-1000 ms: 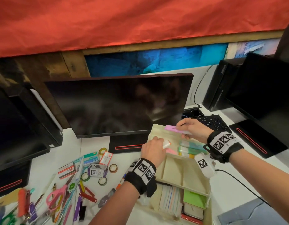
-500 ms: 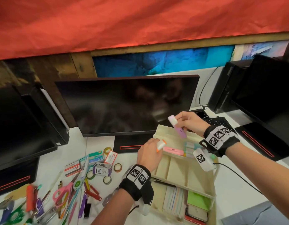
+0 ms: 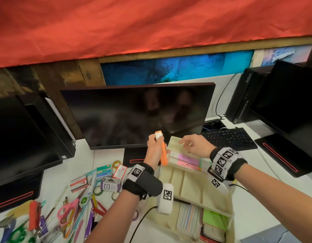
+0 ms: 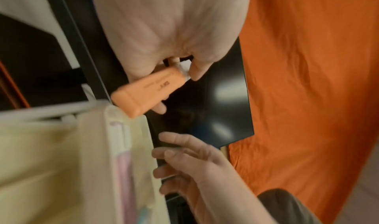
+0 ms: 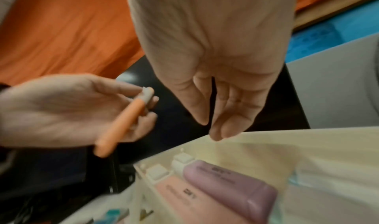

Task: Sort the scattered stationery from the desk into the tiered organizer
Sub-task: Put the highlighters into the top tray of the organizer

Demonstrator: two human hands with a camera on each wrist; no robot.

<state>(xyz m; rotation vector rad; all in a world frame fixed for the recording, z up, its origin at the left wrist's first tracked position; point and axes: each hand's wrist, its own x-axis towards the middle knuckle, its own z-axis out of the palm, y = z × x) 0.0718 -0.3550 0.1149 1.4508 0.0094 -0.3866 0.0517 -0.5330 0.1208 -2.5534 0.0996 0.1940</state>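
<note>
- The left hand [image 3: 154, 149] pinches the orange highlighter [image 3: 162, 151] near its white end, upright beside the tiered organizer [image 3: 174, 141].
- Best tip it flat alongside the purple highlighter [image 5: 229, 180] in the top tier.
- The right hand [image 3: 195, 145] hovers there, fingers [image 5: 217, 119] relaxed, holding nothing.

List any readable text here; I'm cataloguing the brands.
"131", likely: label on the small box.
Perhaps "DIY": orange highlighter, pink highlighter, purple highlighter; the finer print is blurred.
Computer tower lettering: too blurred to read.
</note>
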